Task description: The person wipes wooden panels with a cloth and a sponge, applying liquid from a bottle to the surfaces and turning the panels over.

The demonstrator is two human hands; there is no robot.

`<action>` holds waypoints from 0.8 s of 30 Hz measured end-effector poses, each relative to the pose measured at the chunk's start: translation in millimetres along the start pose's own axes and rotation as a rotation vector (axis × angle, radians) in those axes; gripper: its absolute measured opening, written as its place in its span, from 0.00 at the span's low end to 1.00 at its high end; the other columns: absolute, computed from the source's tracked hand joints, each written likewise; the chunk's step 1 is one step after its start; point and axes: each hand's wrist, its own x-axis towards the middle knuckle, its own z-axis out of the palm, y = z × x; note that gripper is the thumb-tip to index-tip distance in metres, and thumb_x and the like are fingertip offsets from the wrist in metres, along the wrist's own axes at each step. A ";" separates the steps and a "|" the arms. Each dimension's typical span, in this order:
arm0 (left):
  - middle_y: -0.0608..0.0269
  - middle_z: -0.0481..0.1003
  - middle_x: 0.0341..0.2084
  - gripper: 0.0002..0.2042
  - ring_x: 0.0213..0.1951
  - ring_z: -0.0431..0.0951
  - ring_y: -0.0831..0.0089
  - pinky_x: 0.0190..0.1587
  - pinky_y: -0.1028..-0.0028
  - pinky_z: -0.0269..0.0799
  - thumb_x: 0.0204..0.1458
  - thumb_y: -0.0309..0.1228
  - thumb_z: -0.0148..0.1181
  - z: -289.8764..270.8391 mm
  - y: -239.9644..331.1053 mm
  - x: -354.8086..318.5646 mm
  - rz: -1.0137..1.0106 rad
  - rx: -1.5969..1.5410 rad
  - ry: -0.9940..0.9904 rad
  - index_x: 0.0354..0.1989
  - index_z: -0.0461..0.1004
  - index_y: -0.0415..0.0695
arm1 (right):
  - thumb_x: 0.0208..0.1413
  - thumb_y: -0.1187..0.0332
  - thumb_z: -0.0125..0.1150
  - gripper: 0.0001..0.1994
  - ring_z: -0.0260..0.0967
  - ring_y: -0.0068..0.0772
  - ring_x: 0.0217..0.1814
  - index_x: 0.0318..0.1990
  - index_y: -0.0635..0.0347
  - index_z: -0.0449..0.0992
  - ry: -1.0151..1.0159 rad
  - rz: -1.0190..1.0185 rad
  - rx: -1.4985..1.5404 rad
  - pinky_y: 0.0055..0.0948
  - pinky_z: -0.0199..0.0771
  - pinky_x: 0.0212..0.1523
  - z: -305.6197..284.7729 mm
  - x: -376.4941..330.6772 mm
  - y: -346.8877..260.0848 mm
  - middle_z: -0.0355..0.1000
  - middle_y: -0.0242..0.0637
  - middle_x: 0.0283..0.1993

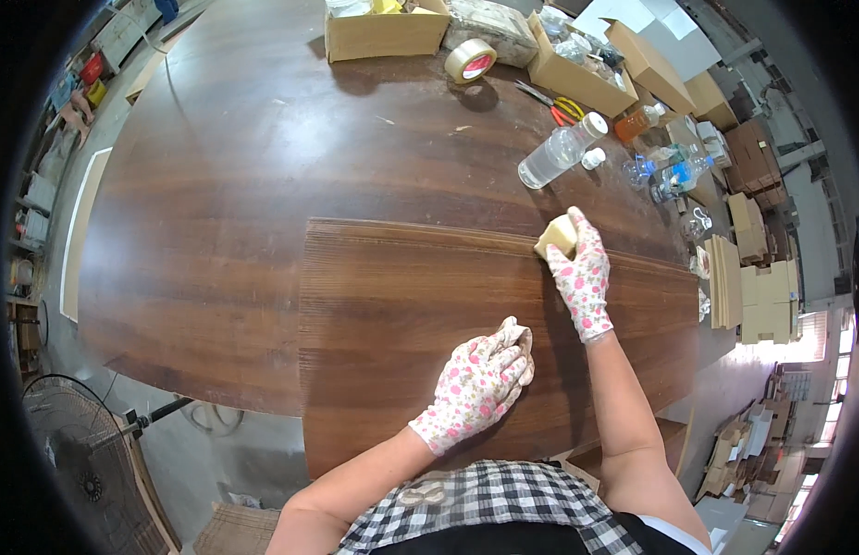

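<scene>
Gloved hands (480, 384) on wood panel (401, 314), right pressing sponge (556, 235), cluttered worktable (226, 185)

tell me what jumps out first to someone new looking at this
Two hands in flowered gloves on a dark wood panel: the right hand presses a pale yellow sponge block at the panel's far edge, and the left hand lies flat nearer the body. Behind them lies a clear plastic bottle.
</scene>
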 end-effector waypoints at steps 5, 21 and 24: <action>0.59 0.75 0.41 0.13 0.49 0.72 0.56 0.47 0.59 0.69 0.45 0.33 0.60 2.6 -7.2 -4.1 0.033 0.051 0.042 0.39 0.76 0.45 | 0.45 0.63 0.65 0.28 0.69 0.45 0.51 0.56 0.56 0.69 -0.089 -0.341 0.159 0.38 0.68 0.55 61.9 -5.8 -79.0 0.71 0.44 0.48; 0.62 0.76 0.42 0.17 0.48 0.73 0.57 0.49 0.59 0.68 0.38 0.33 0.66 -1.4 -3.7 -1.4 -0.005 0.143 -0.019 0.40 0.77 0.46 | 0.42 0.64 0.67 0.29 0.69 0.47 0.49 0.55 0.56 0.68 0.010 -0.295 0.001 0.40 0.70 0.52 7.9 4.2 15.3 0.71 0.45 0.47; 0.61 0.74 0.44 0.16 0.48 0.73 0.56 0.48 0.58 0.68 0.38 0.32 0.66 3.4 -1.8 -4.0 -0.046 0.197 0.034 0.39 0.77 0.46 | 0.42 0.63 0.67 0.31 0.68 0.47 0.50 0.57 0.55 0.67 -0.042 -0.308 -0.035 0.41 0.69 0.53 10.3 1.0 27.9 0.71 0.44 0.47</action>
